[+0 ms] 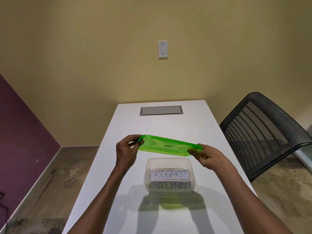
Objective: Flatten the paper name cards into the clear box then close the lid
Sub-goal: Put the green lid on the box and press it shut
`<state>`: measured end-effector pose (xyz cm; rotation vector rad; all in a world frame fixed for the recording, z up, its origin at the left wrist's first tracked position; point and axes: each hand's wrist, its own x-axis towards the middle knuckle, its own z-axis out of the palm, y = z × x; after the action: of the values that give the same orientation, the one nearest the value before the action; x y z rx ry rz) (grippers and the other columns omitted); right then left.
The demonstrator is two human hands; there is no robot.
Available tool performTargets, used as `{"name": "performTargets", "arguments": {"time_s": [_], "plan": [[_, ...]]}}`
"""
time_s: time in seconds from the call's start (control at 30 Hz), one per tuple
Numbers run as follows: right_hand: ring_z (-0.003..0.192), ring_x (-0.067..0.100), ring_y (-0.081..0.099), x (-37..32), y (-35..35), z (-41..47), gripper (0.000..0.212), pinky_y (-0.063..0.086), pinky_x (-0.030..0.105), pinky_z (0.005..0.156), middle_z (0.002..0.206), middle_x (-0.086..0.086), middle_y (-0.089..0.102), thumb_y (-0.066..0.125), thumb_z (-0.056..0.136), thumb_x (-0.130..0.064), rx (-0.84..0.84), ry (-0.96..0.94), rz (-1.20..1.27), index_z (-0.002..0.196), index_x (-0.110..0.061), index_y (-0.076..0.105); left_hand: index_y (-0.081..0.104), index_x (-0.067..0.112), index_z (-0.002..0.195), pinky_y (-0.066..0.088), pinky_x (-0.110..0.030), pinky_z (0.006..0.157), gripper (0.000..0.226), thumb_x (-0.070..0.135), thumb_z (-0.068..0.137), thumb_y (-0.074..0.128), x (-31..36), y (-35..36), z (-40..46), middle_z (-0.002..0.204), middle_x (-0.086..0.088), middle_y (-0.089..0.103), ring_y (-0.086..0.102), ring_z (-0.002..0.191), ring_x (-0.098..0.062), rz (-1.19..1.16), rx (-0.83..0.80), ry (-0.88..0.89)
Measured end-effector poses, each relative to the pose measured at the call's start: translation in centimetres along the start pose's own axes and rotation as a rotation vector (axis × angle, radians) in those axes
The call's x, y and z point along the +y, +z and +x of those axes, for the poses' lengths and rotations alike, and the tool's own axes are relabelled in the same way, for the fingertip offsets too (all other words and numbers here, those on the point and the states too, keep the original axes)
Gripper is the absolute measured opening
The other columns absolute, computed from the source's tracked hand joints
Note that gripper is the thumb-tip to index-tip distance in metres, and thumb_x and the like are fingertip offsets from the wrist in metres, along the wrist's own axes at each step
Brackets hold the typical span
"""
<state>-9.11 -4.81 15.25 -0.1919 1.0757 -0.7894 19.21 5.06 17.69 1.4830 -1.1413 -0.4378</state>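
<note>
A: cards first. two paper name cards (170, 179) lie in the clear box (169, 176), one reads KOSAKSI, the one nearer the camera reads STEPHN. they look flat or close to it, can't tell for sure through the plastic wall

B: box where?

A: on the white table (104, 174), near the person, a bit right of centre, open top

B: lid?

A: green lid (169, 146) in the air, above and just beyond the box, not touching it. tilted, left end higher than the right

B: hands?

A: left hand (127, 152) pinches the lid's left short end, thumb and fingers curled round the rim. right hand (206, 157) grips the right short end the same way. both clamped on the lid, nothing else held

B: why both ends?

A: my read: thin lid, holding the two short ends keeps it level enough to line up with the rim, and leaves the middle free so the box is in sight under it

B: stage?

A: cards look done, closing step under way, lid not seated yet. next it probably has to come toward the person, level out, then get pressed along the edges

B: risk?

A: a card edge standing proud could catch under the lid. corner mismatch too

B: rest of scene?

A: grey hatch (160, 110) set in the table's far end, black mesh chair (263, 132) on the right, wall switch (163, 49) beyond
</note>
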Motion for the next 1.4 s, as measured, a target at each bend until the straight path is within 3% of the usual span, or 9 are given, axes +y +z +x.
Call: {"name": "performTargets", "arguments": {"time_s": [0.17,0.27,0.37,0.53,0.77,0.93,1.13,1.33,1.4], "plan": [[0.048,0.025,0.067,0.7,-0.8,-0.3,0.012,0.053,0.025,0.039,0.086,0.022,0.063,0.064,0.083,0.009,0.03,-0.103,-0.018,0.093,0.005,0.058,0.069,0.016,0.109,0.051,-0.018,0.08,0.033,0.004,0.078,0.075,-1.6,0.0,-0.1,0.1,0.006,0.071,0.067,0.091,-0.004,0.005,-0.023,-0.222],[0.048,0.021,0.067,1.0,-1.2,-0.2,0.022,0.055,0.025,0.043,0.073,0.018,0.069,0.063,0.083,0.009,0.04,-0.149,-0.08,0.104,0.005,0.058,0.066,0.0,0.106,0.056,-0.028,0.076,0.019,0.001,0.087,0.063,-2.5,0.5,-0.4,0.098,-0.015,0.07,0.068,0.082,-0.019,-0.367,0.004,-0.628],[0.064,0.024,0.068,1.2,-1.9,0.1,0.036,0.058,0.028,0.049,0.088,0.021,0.067,0.058,0.087,0.011,0.017,-0.198,-0.172,0.121,0.004,0.054,0.065,-0.002,0.094,0.056,-0.035,0.074,0.016,0.013,0.093,0.058,-2.9,1.2,-1.0,0.081,-0.013,0.071,0.067,0.076,-0.023,-0.557,-0.029,-0.827],[0.075,0.028,0.067,1.9,-3.6,1.1,0.048,0.057,0.029,0.053,0.106,0.023,0.066,0.061,0.086,0.009,0.011,-0.258,-0.388,0.128,-0.012,0.055,0.072,0.0,0.091,0.057,-0.03,0.069,0.011,0.006,0.082,0.071,-4.7,2.1,-2.0,0.088,-0.014,0.072,0.067,0.082,-0.025,-0.387,-0.059,-0.745],[0.063,0.025,0.063,4.0,-5.0,3.0,0.041,0.056,0.04,0.065,0.088,0.019,0.066,0.071,0.081,-0.001,0.258,-0.383,-0.84,0.118,-0.004,0.055,0.072,0.004,0.105,0.057,-0.037,0.08,0.025,0.0,0.08,0.071,-8.3,3.3,-3.4,0.087,-0.009,0.073,0.068,0.08,-0.023,-0.08,-0.152,-0.643],[0.09,0.029,0.067,5.8,-5.6,4.8,0.044,0.054,0.039,0.082,0.102,0.015,0.07,0.074,0.078,-0.021,0.345,-0.451,-1.115,0.118,-0.007,0.062,0.073,0.044,0.067,0.054,-0.038,0.079,0.04,0.005,0.079,0.068,-10.7,4.4,-4.6,0.072,0.005,0.073,0.067,0.079,-0.027,0.147,-0.179,-0.549],[0.097,0.029,0.061,7.3,-5.7,5.8,0.029,0.045,0.03,0.078,0.106,0.014,0.068,0.07,0.083,-0.019,0.303,-0.463,-1.287,0.106,-0.002,0.066,0.074,0.017,0.078,0.046,-0.034,0.074,0.019,0.003,0.081,0.062,-11.2,5.2,-4.9,0.068,0.004,0.056,0.048,0.071,-0.02,0.334,-0.189,-0.498],[0.091,0.031,0.061,8.5,-6.1,7.3,0.028,0.045,0.031,0.073,0.097,0.016,0.069,0.071,0.081,-0.021,0.297,-0.463,-1.368,0.098,0.001,0.067,0.059,0.022,0.065,0.04,-0.03,0.066,0.024,0.003,0.079,0.06,-13.2,5.2,-5.2,0.065,0.006,0.046,0.04,0.068,-0.019,0.437,-0.213,-0.495],[0.085,0.03,0.061,8.6,-6.3,7.8,0.026,0.041,0.029,0.066,0.092,0.016,0.068,0.071,0.08,-0.022,0.303,-0.45,-1.382,0.092,0.001,0.066,0.067,0.013,0.069,0.042,-0.03,0.068,0.016,0.003,0.079,0.062,-13.5,5.3,-5.3,0.063,0.002,0.05,0.043,0.068,-0.02,0.432,-0.208,-0.506]]}}
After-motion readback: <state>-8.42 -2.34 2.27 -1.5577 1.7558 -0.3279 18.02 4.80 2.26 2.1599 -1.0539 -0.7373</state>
